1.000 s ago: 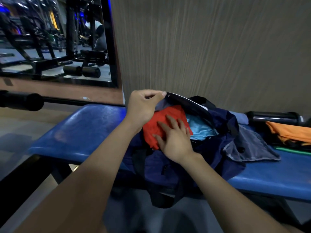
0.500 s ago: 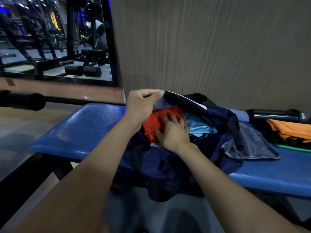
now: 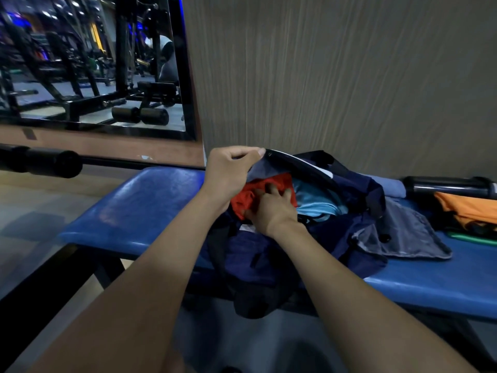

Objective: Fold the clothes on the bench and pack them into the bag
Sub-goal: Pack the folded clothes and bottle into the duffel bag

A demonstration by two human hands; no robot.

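A navy bag [image 3: 258, 262] lies open on the blue bench [image 3: 150, 200]. My left hand [image 3: 231, 170] pinches the bag's upper rim and holds it lifted. Inside the opening sits a red garment [image 3: 243, 197] with a light blue garment [image 3: 314, 203] to its right. My right hand [image 3: 271, 208] presses down on the red garment, its fingertips sunk into the cloth. An orange garment [image 3: 468, 208] lies farther right on the bench.
A grey cloth [image 3: 403, 235] spreads out from the bag's right side. Behind it lie a pale blue folded cloth [image 3: 387, 185], a black cylinder [image 3: 443, 184] and a green strip [image 3: 473, 239]. A black bar [image 3: 40, 160] runs at the left, with the wall close behind the bench.
My right hand has pushed the red garment deeper into the bag, so less of it shows. My left hand keeps the rim lifted.
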